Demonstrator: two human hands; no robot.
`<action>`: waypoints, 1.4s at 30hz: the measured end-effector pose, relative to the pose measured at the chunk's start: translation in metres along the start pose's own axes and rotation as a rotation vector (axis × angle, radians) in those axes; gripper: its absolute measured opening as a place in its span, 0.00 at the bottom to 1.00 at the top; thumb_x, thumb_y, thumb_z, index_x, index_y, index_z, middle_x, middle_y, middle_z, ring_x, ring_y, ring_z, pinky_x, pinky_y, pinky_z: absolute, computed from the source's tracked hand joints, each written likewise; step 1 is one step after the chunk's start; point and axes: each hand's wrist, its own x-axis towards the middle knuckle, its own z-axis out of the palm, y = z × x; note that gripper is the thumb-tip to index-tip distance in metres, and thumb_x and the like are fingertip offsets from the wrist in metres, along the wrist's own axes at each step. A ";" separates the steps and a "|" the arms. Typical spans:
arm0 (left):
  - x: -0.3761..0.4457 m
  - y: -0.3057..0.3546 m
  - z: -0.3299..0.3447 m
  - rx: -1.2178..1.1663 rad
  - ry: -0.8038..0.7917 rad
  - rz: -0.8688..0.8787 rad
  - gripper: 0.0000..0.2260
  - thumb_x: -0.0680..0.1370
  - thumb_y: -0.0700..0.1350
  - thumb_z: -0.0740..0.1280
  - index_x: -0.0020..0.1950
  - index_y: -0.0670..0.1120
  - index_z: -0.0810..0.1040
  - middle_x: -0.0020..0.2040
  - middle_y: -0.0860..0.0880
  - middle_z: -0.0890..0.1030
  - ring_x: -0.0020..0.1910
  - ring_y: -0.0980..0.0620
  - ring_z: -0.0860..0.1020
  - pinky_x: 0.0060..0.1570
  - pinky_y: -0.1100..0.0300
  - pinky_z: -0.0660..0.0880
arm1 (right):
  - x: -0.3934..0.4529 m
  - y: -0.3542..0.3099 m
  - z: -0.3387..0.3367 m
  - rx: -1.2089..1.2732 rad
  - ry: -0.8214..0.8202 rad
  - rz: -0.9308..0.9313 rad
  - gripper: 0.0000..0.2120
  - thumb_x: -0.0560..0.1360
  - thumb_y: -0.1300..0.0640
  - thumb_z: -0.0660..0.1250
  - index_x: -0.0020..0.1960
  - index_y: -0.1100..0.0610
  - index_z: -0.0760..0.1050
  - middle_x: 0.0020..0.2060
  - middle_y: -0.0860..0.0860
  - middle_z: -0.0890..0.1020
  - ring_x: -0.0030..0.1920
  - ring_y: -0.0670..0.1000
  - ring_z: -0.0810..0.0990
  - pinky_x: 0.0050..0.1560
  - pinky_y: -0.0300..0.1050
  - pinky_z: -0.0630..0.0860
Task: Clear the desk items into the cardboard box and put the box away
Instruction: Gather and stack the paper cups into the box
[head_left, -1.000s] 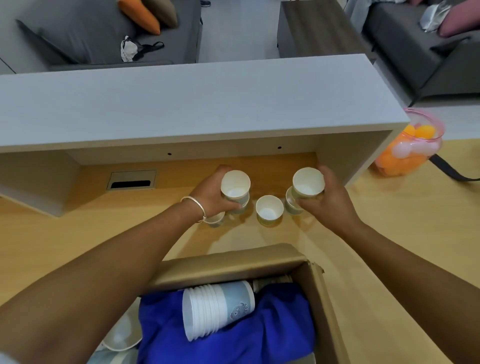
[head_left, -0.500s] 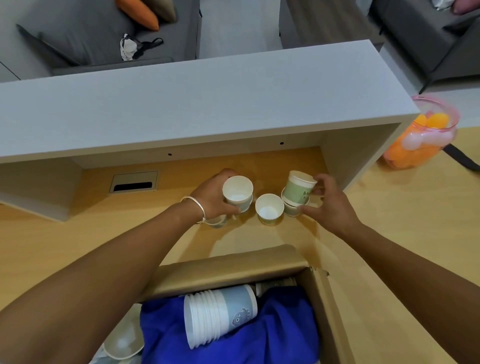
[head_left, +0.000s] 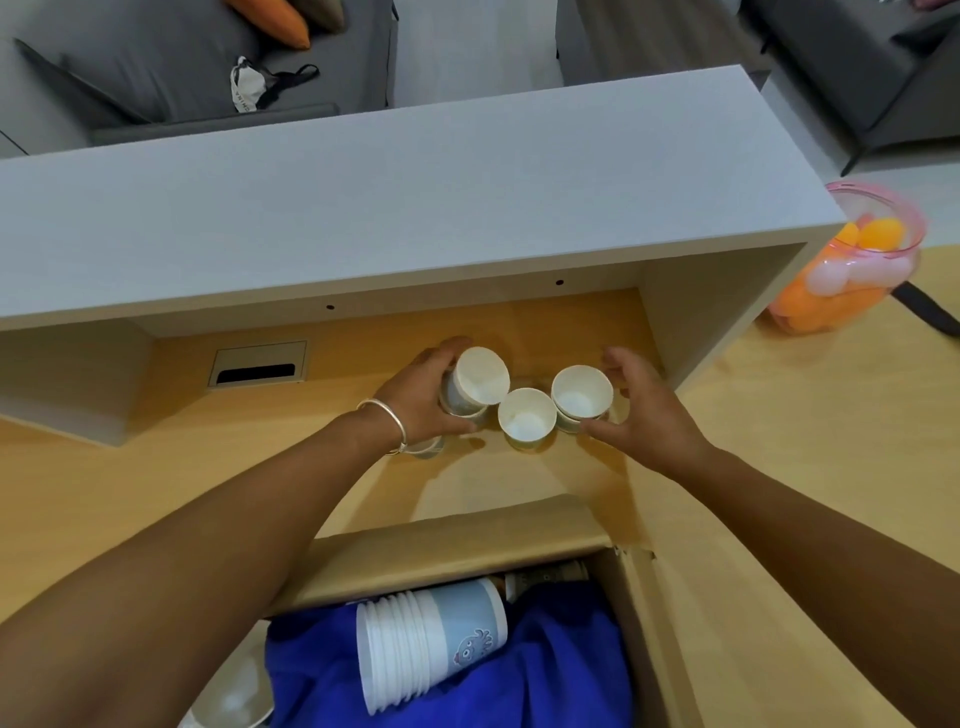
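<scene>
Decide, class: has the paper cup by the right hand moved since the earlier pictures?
Yes. The right-hand cup, earlier lifted and tipped, now sits nested upright in another cup beside the middle cup on the desk.

Low shelf (head_left: 395, 187) overhead; bare desk (head_left: 519, 478) before cups (head_left: 524, 418)

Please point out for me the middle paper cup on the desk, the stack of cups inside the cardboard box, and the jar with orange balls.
Middle paper cup (head_left: 524, 420): head view, its white inside.
Stack of cups (head_left: 415, 649): head view, stacked rims.
Jar (head_left: 831, 291): head view, its clear wall.
</scene>
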 end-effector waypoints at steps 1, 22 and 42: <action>0.001 0.000 0.001 0.022 -0.013 0.037 0.47 0.59 0.58 0.78 0.72 0.62 0.57 0.68 0.50 0.69 0.65 0.48 0.70 0.63 0.50 0.72 | 0.000 0.000 0.001 0.003 -0.015 0.008 0.47 0.63 0.49 0.80 0.74 0.50 0.58 0.69 0.48 0.69 0.66 0.48 0.70 0.63 0.47 0.72; 0.006 -0.009 0.015 -0.130 -0.037 0.032 0.42 0.56 0.61 0.79 0.67 0.59 0.67 0.66 0.56 0.73 0.65 0.54 0.71 0.65 0.50 0.71 | 0.006 0.010 0.021 0.032 -0.059 0.029 0.50 0.62 0.47 0.80 0.76 0.46 0.55 0.74 0.46 0.64 0.70 0.50 0.65 0.64 0.47 0.66; 0.002 0.013 0.009 0.201 0.055 0.095 0.35 0.63 0.60 0.76 0.67 0.54 0.68 0.62 0.51 0.74 0.58 0.48 0.74 0.54 0.53 0.75 | -0.003 -0.011 0.006 -0.034 0.003 0.015 0.45 0.66 0.47 0.78 0.75 0.47 0.56 0.72 0.48 0.66 0.67 0.51 0.68 0.60 0.47 0.70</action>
